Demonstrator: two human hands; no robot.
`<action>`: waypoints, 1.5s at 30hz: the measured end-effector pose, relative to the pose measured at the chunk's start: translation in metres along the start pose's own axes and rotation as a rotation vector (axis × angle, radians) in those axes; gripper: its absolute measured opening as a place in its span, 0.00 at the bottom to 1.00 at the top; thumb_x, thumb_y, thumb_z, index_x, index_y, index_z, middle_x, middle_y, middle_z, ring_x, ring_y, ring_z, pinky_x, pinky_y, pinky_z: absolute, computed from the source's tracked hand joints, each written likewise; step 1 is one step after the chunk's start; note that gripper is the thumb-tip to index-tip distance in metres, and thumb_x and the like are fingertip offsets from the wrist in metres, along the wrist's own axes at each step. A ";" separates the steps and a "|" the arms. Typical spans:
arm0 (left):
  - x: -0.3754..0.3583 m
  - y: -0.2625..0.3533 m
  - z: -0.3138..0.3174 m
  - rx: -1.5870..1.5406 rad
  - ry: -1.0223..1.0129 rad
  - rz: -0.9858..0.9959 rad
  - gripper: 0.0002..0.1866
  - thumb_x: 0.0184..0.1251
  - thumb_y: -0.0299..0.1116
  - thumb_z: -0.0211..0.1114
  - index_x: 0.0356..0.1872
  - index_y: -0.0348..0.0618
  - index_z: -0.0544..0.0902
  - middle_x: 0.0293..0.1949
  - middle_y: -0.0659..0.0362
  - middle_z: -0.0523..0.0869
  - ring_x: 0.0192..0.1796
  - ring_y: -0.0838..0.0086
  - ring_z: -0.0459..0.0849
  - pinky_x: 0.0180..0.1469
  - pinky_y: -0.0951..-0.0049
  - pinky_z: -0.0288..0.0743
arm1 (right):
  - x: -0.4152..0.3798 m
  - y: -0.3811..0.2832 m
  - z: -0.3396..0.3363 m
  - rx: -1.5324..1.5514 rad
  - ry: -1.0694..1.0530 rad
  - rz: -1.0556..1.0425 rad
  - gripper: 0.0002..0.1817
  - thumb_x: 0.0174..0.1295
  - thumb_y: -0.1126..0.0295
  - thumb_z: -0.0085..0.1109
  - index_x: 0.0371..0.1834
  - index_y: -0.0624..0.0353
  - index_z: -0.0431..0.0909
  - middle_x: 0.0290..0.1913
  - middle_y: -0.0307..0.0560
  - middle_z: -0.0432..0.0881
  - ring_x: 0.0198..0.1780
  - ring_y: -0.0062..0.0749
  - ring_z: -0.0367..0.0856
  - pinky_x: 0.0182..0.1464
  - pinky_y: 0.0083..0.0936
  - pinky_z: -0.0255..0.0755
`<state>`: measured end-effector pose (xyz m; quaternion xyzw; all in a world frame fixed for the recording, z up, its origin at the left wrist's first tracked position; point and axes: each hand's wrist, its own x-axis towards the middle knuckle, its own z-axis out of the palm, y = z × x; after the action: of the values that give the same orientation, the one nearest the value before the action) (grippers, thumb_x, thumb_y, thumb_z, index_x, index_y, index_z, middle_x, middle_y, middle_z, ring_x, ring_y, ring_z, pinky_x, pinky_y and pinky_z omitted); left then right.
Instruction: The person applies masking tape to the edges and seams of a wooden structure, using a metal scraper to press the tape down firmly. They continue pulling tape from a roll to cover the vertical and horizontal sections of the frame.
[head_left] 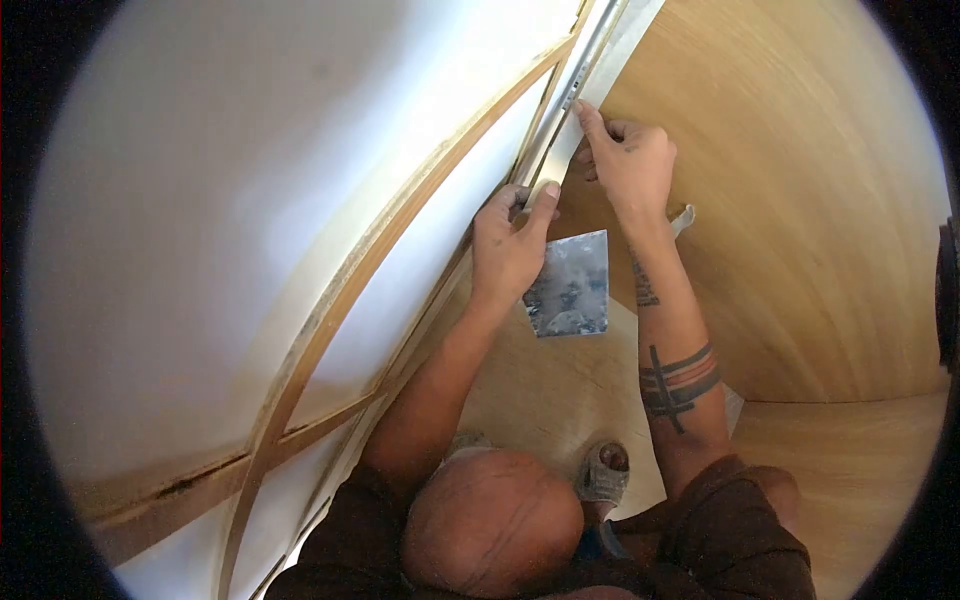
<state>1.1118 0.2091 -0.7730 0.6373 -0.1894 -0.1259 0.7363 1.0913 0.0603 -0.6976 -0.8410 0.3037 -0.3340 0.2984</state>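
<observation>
My left hand (510,240) pinches the lower end of a narrow pale strip (557,160) between thumb and fingers. Higher up, my right hand (632,165) is closed at the strip's upper part, its thumb pressed near the metal edging (612,65). The strip runs along this edging, between the white panel and the wooden surface. Just below my left hand shows a flat grey metal plate (570,285) with whitish smears, partly overlapped by that hand. The fingertips behind the strip are partly hidden.
A white panel (200,200) with a curved wooden rib (340,290) and a wooden crosspiece (170,505) rises on the left. Curved plywood (800,200) stands at right. A small pale curled piece (684,220) shows beside my right wrist. My sandalled foot (605,472) rests on the wooden floor (530,390).
</observation>
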 end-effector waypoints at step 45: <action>0.001 -0.006 0.002 0.007 0.021 -0.013 0.21 0.78 0.44 0.69 0.39 0.30 0.87 0.32 0.54 0.90 0.36 0.76 0.83 0.43 0.70 0.78 | 0.002 -0.014 -0.002 -0.133 -0.037 0.054 0.31 0.68 0.42 0.65 0.22 0.60 0.91 0.20 0.57 0.85 0.29 0.57 0.89 0.42 0.46 0.83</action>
<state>1.1117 0.2059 -0.7783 0.6426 -0.1778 -0.1233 0.7350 1.0955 0.0673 -0.6860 -0.8565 0.3420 -0.2893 0.2564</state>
